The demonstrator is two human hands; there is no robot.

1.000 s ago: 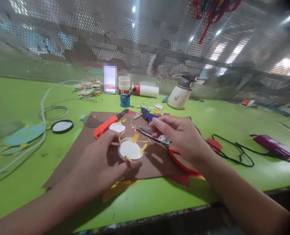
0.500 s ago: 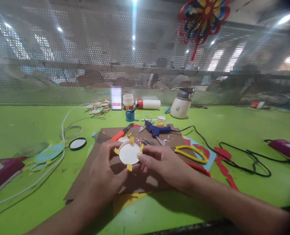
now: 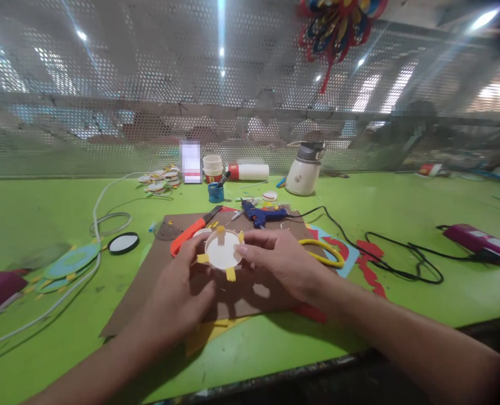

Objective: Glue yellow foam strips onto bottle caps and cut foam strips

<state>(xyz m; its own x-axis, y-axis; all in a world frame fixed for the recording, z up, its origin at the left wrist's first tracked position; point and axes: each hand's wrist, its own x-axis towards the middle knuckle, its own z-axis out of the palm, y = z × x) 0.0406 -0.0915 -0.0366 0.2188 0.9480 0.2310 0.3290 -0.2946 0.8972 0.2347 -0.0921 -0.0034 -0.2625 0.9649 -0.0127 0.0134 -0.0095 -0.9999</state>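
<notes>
Above a brown board (image 3: 148, 298), a shallow round white paper piece (image 3: 222, 251) with several yellow foot-like paper tabs is held between both hands. My right hand (image 3: 285, 261) pinches its right edge, the thumb on the white face and the fingers behind. My left hand (image 3: 178, 287) has its fingers curled at the left rim beside a yellow tab; its thumb sits lower, off the white face. Just behind lie an orange-handled cutter (image 3: 190, 230) and a blue glue gun (image 3: 262, 215). A yellow loop handle (image 3: 328, 253) shows beyond my right wrist.
Black cable (image 3: 384, 236) and red scraps (image 3: 370, 256) lie to the right. At left are blue-green paper rings (image 3: 70, 264), a black-rimmed disc (image 3: 124, 243) and white cable (image 3: 95, 225). Paper cups (image 3: 212, 167), a blue pot (image 3: 216, 193) and a white flask (image 3: 303, 174) stand behind.
The white piece has turned slightly in my hands, so its yellow tabs sit at different angles. My left thumb is farther from it. The whole view has shifted a little.
</notes>
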